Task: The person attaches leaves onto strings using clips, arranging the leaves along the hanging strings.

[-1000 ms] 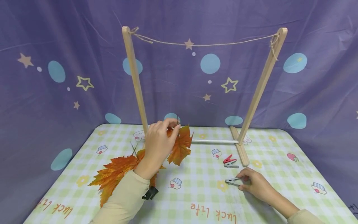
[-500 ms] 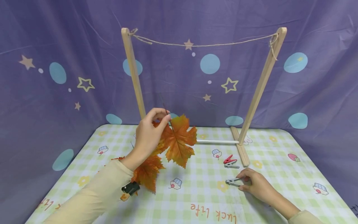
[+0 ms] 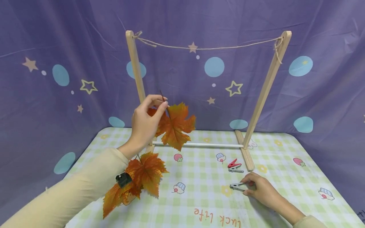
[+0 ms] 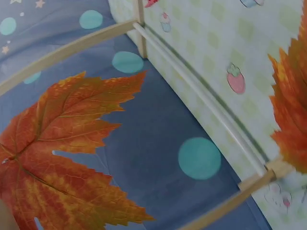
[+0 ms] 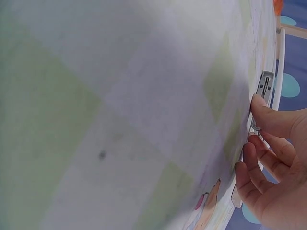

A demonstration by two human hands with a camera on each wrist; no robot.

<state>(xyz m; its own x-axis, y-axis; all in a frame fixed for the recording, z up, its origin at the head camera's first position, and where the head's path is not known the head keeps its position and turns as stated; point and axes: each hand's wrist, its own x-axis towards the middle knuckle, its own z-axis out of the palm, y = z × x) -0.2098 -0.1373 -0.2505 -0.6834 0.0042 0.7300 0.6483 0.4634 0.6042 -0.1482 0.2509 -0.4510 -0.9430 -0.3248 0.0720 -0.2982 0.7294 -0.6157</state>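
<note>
My left hand (image 3: 144, 122) pinches the thin dark stem of an orange-red artificial maple leaf (image 3: 178, 126), which hangs beside the left wooden post. In the left wrist view this leaf (image 4: 67, 124) spreads across the lower left. Down on the table, my right hand (image 3: 263, 191) holds a grey clothespin (image 3: 236, 186) between thumb and fingers. The right wrist view shows the clothespin's tip (image 5: 266, 82) poking out beyond the thumb. More maple leaves (image 3: 148, 172) lie overlapping on the cloth below my left forearm, partly hidden by the sleeve.
Twine (image 3: 211, 48) is strung between the left post (image 3: 134, 60) and the right post (image 3: 266, 88) of a wooden stand. A white rod (image 3: 214, 145) joins them low down. A red clothespin (image 3: 234, 163) and another grey clothespin (image 3: 236, 170) lie near the right foot.
My left hand has risen and shifted left with the maple leaf, lifting it higher above the table. My right hand and its clothespin have stayed put.
</note>
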